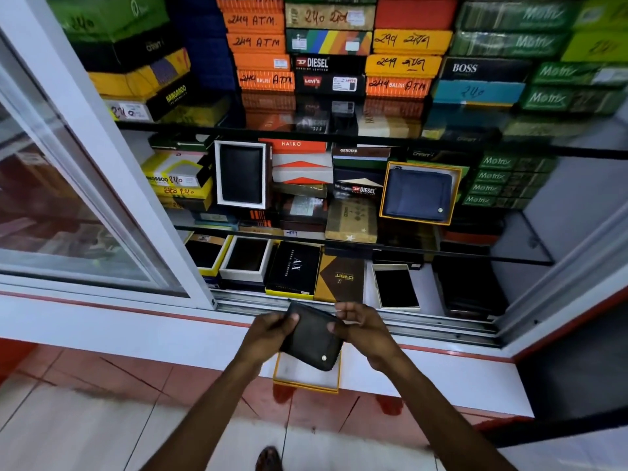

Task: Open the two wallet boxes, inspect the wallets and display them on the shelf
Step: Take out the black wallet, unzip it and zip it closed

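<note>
I hold a black zip wallet (314, 338) with a small metal stud in both hands, just in front of the cabinet's sliding track. My left hand (270, 329) grips its left edge and my right hand (360, 326) pinches its right edge. Under the wallet an open yellow-rimmed box tray (306, 377) rests on the white ledge. On the middle shelf a blue zip wallet (418, 195) stands on display in a yellow-rimmed box. A black wallet in a white-rimmed box (242, 174) stands at the left of the same shelf.
Glass shelves (339, 239) are packed with stacked wallet boxes. The bottom shelf holds open boxes, an AX box (294, 270) and a brown box (341, 278). A sliding glass door (85, 205) stands at the left. Red and white floor tiles lie below the ledge (441, 372).
</note>
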`<state>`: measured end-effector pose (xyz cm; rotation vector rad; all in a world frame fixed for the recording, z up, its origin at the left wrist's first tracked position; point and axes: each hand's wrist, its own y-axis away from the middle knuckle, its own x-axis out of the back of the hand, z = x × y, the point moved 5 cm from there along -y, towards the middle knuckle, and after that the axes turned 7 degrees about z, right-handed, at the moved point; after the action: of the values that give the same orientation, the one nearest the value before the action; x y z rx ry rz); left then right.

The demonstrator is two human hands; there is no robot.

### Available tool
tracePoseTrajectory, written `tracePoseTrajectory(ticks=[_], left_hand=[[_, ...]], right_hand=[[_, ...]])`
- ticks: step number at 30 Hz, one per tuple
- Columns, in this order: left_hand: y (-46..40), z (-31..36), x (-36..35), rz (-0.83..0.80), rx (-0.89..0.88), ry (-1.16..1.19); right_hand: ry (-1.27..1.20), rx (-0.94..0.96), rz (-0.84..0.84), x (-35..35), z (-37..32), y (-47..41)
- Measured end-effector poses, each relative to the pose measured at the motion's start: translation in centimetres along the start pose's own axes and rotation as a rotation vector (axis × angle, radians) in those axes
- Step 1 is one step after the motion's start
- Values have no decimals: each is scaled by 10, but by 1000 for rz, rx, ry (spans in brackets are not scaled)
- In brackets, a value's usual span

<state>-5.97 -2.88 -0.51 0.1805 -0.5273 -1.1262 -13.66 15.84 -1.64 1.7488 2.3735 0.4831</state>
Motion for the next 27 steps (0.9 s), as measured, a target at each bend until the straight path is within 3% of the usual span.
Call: tracePoseTrajectory(ticks=[3, 6, 10, 18, 22, 27], left_hand=[[2, 39, 6, -79, -158, -16], [9, 79, 9, -154, -310, -147], [19, 116, 8, -251, -427, -280], [27, 142, 17, -369, -463, -365], [19, 144, 34, -295, -370, -169], [10, 133, 49, -183, -140, 182]], right_hand=[[198, 236, -24, 15, -42, 13], [529, 659, 20, 22, -96, 29], [890, 1025, -116, 8, -140, 33], [1093, 1181, -93, 20, -173, 40], [1138, 1226, 16, 28, -181, 51], [1023, 1142, 191, 52, -192, 65]])
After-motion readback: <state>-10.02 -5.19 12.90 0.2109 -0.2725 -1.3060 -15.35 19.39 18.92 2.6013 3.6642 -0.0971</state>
